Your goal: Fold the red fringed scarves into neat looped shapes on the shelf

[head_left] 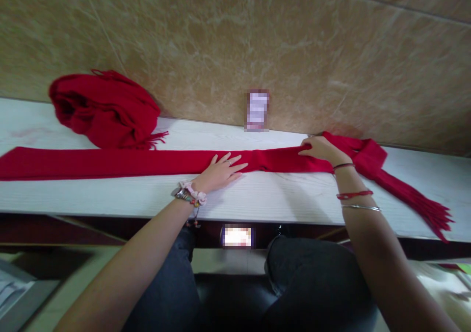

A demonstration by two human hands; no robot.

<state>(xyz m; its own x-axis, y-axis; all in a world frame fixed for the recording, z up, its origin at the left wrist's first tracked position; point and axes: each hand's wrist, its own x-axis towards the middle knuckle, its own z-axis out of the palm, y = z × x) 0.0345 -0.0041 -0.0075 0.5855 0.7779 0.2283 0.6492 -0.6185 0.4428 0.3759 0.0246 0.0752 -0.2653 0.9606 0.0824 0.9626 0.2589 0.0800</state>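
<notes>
White bench (279, 197) below a marbled wall: left hand (221, 171) presses flat, fingers spread, on a long red scarf (110, 161); right hand (321, 149) pinches its fold.

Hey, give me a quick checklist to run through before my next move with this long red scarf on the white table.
1. Is the left hand pressed flat on the long red knitted scarf? Ok.
2. Is the right hand on the scarf? Ok. Whether its fingers pinch the cloth: cannot tell.
3. Is the scarf smooth to the left of the left hand? Ok.
4. Is the scarf smooth beyond the right hand? Not ok, it is bunched and twisted there.
5. Is the fringed end fully on the white wooden table? Not ok, its tips reach the front edge.
6. Is the bunched red scarf apart from the long one? Cannot tell, its fringe meets the long scarf's edge.
</notes>
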